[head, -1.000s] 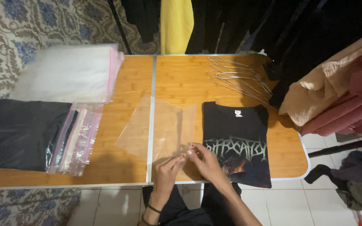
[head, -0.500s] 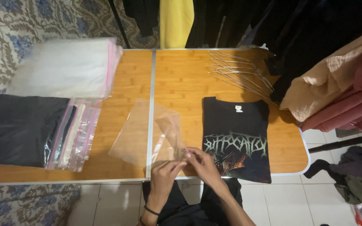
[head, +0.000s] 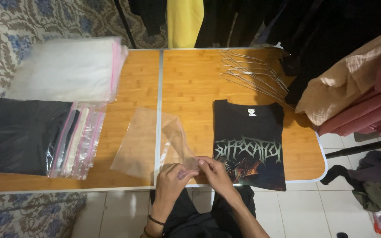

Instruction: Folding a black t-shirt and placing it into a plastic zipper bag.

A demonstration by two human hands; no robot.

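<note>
Both hands, the left hand (head: 171,173) and right hand (head: 213,171), pinch the near edge of a clear, thin plastic bag (head: 148,142), fingers closed on it. Compared with a second ago, the bag lies flatter and nearer them. The folded black printed T-shirt (head: 248,142) lies just right of the right hand, unmoved.
</note>
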